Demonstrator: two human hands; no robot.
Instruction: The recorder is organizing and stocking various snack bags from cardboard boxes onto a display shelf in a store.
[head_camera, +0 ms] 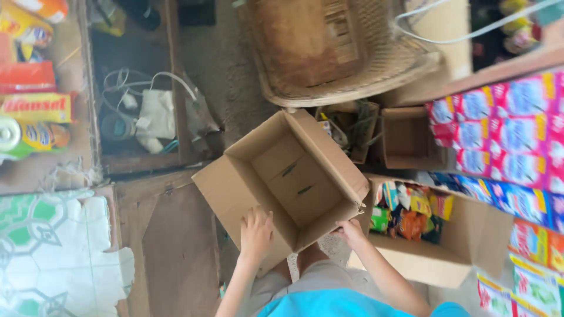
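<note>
Both hands gripped an empty, open brown cardboard box [291, 176]; left hand [256, 233] clasped its near flap; right hand [351, 230] clutched its corner.

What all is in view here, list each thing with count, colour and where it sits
open cardboard box: one, brown, empty, centre, held
second cardboard box: one, brown, right, holding colourful snack packets
small box: one, brown, behind it
wicker basket: one, tan, top centre
hanging sachet strips: many, pink and blue, right edge
packaged goods: several, red, yellow, green, left shelf
left hand: on the open box's near flap
right hand: at its lower right corner
</note>
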